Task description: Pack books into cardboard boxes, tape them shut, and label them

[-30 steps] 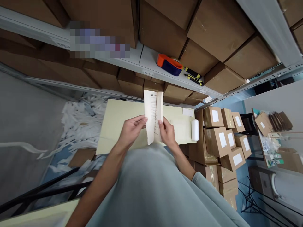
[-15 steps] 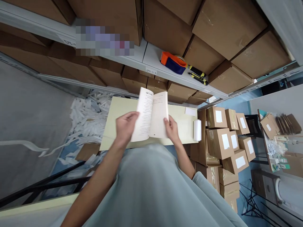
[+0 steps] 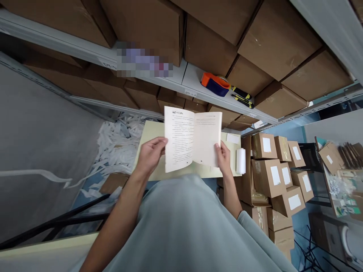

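Observation:
An open book (image 3: 179,141) with printed pages is held up above the pale yellow table (image 3: 151,130). My left hand (image 3: 150,155) pinches the outer edge of the left page between thumb and fingers. On the other side my right hand (image 3: 223,156) grips the book's right edge, its thumb resting on the page and its fingers behind. The left page is full of text, while the right page has only a few lines near its top. The book's cover faces away and is hidden.
A shelf above holds cardboard boxes (image 3: 210,43), an orange and blue tape dispenser (image 3: 215,84) and utility knives (image 3: 242,99). A white roll (image 3: 241,161) and a white slip (image 3: 232,138) lie on the table. Labelled cartons (image 3: 269,177) are stacked at right; paper scraps (image 3: 119,139) heap at left.
The book has opened wider and its pages now face me more squarely. My hands have spread apart, the right one moving right. The whole view has shifted slightly.

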Demonstrator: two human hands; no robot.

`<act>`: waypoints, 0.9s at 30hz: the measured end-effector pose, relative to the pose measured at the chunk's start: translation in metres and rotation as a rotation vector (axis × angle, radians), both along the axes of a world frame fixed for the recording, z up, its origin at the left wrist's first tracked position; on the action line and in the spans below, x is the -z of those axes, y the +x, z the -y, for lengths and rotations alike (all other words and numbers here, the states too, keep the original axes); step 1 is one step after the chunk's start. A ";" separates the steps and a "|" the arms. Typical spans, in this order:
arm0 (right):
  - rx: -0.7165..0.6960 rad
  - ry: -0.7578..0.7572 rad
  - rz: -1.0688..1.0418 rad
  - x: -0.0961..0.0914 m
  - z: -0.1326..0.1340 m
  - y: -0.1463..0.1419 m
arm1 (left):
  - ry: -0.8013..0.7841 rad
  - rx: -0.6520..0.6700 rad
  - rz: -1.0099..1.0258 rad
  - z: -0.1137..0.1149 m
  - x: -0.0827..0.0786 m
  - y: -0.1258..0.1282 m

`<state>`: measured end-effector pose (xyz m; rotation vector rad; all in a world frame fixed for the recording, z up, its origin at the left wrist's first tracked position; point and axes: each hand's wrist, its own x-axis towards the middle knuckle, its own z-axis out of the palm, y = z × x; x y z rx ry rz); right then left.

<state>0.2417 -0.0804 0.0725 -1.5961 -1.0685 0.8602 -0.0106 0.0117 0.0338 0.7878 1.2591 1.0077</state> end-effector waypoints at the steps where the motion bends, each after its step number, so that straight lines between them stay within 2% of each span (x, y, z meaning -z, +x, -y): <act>1: -0.032 -0.013 0.082 0.001 -0.003 -0.011 | -0.005 0.057 0.030 0.003 -0.004 0.007; 3: -0.121 -0.040 0.259 0.004 -0.010 -0.035 | 0.001 0.164 0.075 0.008 -0.010 0.021; 5: -0.208 -0.046 0.408 0.011 -0.017 -0.057 | 0.029 0.202 0.079 0.011 -0.015 0.031; 9: -0.290 -0.051 0.552 0.025 -0.023 -0.085 | 0.048 0.164 0.086 0.014 -0.015 0.036; 13: -0.381 -0.056 0.603 0.030 -0.020 -0.090 | 0.022 0.085 0.100 0.013 -0.007 0.027; 15: -0.385 -0.014 0.553 0.029 -0.022 -0.081 | 0.006 0.029 0.119 0.007 -0.002 0.017; 16: -0.340 0.010 0.508 0.029 -0.025 -0.072 | 0.000 0.003 0.131 0.003 0.000 0.010; 20: -0.049 0.018 0.198 0.031 -0.040 -0.028 | -0.001 0.001 0.177 -0.016 0.003 -0.023; 21: -0.042 -0.004 0.092 0.033 -0.043 -0.018 | 0.002 0.022 0.186 -0.019 0.003 -0.030; 24: -0.138 -0.069 -0.146 0.040 -0.043 -0.002 | 0.014 0.072 0.186 -0.024 0.000 -0.045; 27: -0.113 -0.096 -0.127 0.041 -0.036 -0.005 | 0.029 0.081 0.140 -0.025 -0.003 -0.044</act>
